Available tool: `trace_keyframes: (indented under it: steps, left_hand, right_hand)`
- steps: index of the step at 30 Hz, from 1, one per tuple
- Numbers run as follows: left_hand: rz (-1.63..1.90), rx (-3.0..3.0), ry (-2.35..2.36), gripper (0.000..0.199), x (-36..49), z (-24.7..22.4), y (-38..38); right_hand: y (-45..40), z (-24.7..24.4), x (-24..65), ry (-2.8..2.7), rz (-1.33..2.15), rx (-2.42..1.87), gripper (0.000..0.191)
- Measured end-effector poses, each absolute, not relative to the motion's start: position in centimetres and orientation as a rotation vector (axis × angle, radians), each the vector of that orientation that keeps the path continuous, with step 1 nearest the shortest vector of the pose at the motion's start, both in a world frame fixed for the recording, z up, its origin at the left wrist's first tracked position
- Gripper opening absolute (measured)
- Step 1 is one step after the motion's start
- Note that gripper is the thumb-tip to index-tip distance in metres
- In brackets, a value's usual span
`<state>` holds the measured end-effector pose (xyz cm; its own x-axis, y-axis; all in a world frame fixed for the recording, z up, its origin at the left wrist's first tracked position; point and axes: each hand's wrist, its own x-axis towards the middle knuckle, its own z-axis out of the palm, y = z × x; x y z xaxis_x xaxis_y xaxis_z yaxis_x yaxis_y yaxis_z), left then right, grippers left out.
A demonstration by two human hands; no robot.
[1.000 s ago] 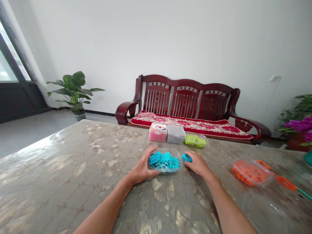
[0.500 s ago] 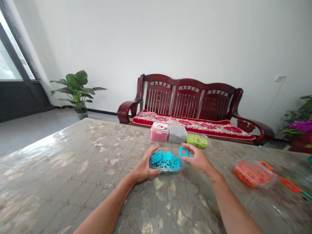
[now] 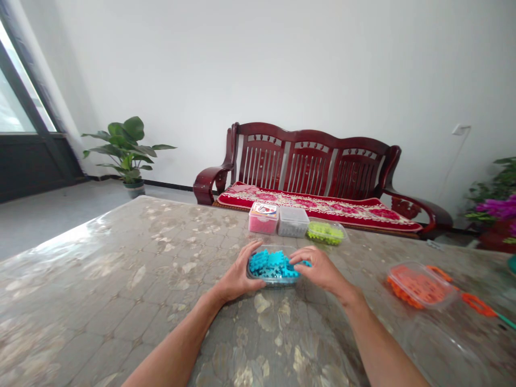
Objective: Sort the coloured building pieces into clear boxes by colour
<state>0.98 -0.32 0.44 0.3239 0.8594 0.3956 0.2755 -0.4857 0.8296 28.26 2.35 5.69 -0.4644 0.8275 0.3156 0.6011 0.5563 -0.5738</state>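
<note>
A clear plastic box (image 3: 278, 282) stands on the table before me, filled with blue interlocking plastic pieces (image 3: 274, 260). My left hand (image 3: 239, 275) wraps round its left end, thumb along the near side and fingers behind. Over the right end of the box, my right hand (image 3: 321, 270) is closed with curled fingers at a blue plastic piece (image 3: 307, 263). That piece shows only partly past the fingers, and its lower part is hidden by the hand.
Behind stand a pink box (image 3: 263, 221), a grey box (image 3: 293, 223) and a tub of lime-green pieces (image 3: 325, 233). Rightward are a tub of orange pieces (image 3: 421, 286), linked orange pieces (image 3: 478, 305) and a clear lid (image 3: 443, 349). A wooden bench (image 3: 310, 161) lies beyond the table.
My right hand has moved slightly left and down, bringing the blue piece from beside the box's right end to over its contents. My left hand keeps its hold on the box.
</note>
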Motion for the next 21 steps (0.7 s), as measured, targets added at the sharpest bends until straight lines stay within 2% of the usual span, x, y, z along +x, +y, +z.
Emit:
trace_keyframes:
  steps: [5, 9, 17, 21]
  left_hand:
    - [1.134, 1.939, 1.015, 0.095, 1.0, 0.6, -0.5]
    - [1.133, 1.914, 1.018, 0.096, 1.0, 0.5, -0.5]
    - [1.132, 1.911, 0.988, 0.098, 1.0, 0.5, -0.5]
    - [1.135, 1.921, 0.989, 0.098, 1.0, 0.4, -0.5]
  right_hand:
    - [4.0, 3.7, 30.1, -1.944, 0.47, -1.418, 0.029]
    - [4.3, 1.9, 31.6, -2.08, 0.224, -1.667, 0.043]
    - [3.9, 1.4, 31.6, -2.152, 0.05, -1.8, 0.038]
    - [4.0, 1.2, 31.6, -2.101, 0.021, -1.822, 0.043]
